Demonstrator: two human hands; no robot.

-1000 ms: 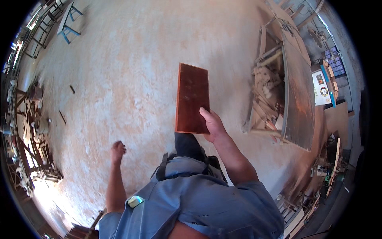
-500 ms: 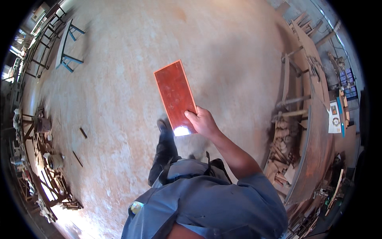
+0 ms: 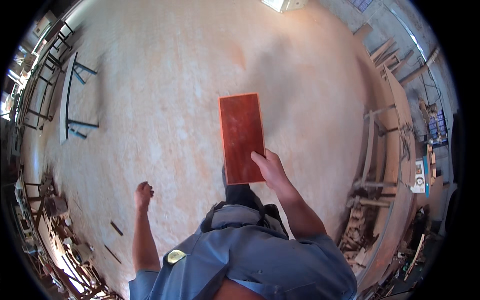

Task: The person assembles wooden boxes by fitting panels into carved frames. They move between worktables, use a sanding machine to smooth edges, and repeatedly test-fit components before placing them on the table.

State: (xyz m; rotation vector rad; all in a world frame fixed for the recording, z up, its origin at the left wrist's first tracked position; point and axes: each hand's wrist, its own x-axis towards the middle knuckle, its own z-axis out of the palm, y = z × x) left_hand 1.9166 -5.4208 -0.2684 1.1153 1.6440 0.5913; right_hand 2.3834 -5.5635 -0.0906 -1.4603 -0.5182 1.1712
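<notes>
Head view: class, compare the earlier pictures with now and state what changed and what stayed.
The left hand, out of view half a second ago, is back beside the body, empty. The metal trestle has drifted lower. The right hand still grips the red-brown wooden board by its near end.

A reddish-brown board (image 3: pixel 241 137) with a mottled, darker grain and a thin orange-lit edge is held at its lower corner by the right hand (image 3: pixel 272 169). The floor (image 3: pixel 165 100) beneath is seen in pale beige, speckled and streaked with whitish dust — a greyer shadow patch lies toward the upper right. A blue-grey shirt (image 3: pixel 250 260) is worn, with a small yellowish badge (image 3: pixel 175 256) on it. A dark blue metal frame (image 3: pixel 75 95) stands at the left — wooden planks (image 3: pixel 395 100) at the right are tan.
</notes>
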